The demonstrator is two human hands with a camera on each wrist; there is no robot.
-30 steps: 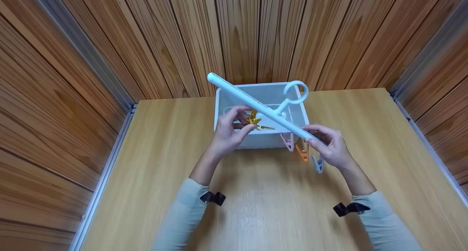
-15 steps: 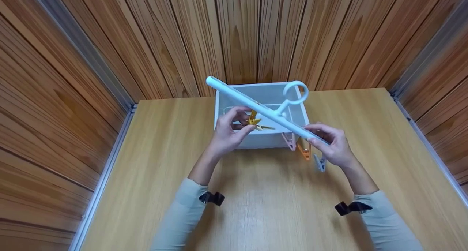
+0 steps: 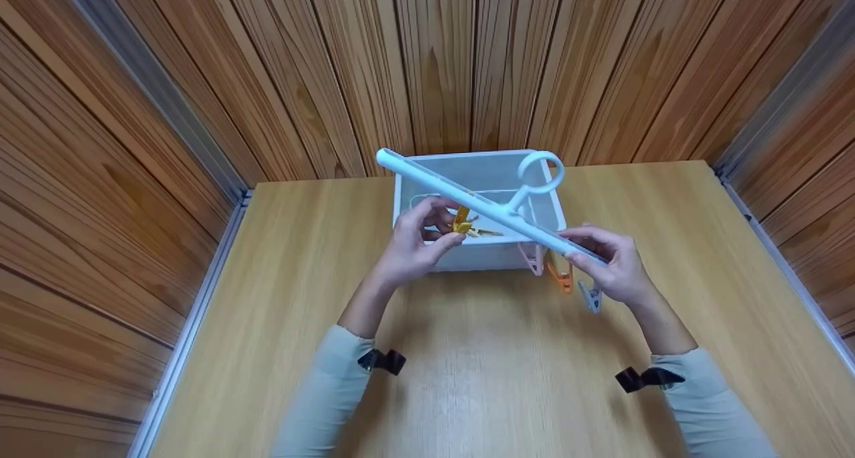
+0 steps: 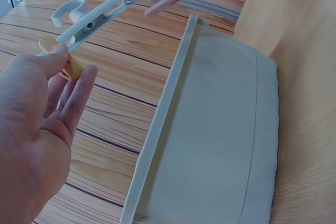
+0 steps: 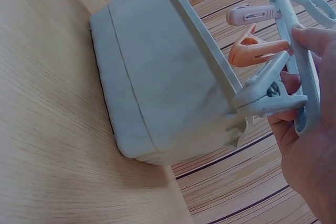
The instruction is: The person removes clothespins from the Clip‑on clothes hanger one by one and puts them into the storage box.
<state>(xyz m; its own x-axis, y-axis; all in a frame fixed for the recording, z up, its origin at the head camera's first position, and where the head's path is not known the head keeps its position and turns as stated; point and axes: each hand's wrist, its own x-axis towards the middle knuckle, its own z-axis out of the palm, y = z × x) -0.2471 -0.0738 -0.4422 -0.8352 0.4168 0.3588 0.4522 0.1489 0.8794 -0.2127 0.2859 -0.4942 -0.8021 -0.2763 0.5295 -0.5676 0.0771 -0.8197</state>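
A light blue plastic hanger with a round hook slants over the bin, its left end higher in the head view. Near its lower right end my right hand grips the bar. Three clothespins hang from that half: a pink clothespin, an orange clothespin and a grey-blue clothespin. My left hand pinches a yellow clothespin between thumb and fingers. In the left wrist view this yellow clothespin is at the hanger bar; whether it is clipped on cannot be told.
Behind and below the hanger stands a whitish plastic bin on the wooden table. A small gold-coloured piece shows inside it. Wood-panelled walls enclose the table at the back and both sides.
The hanger's left end has sunk lower, and the hanging clothespins have shifted slightly right with my right hand. My left hand keeps its pinch on the yellow clothespin, which has turned a little.
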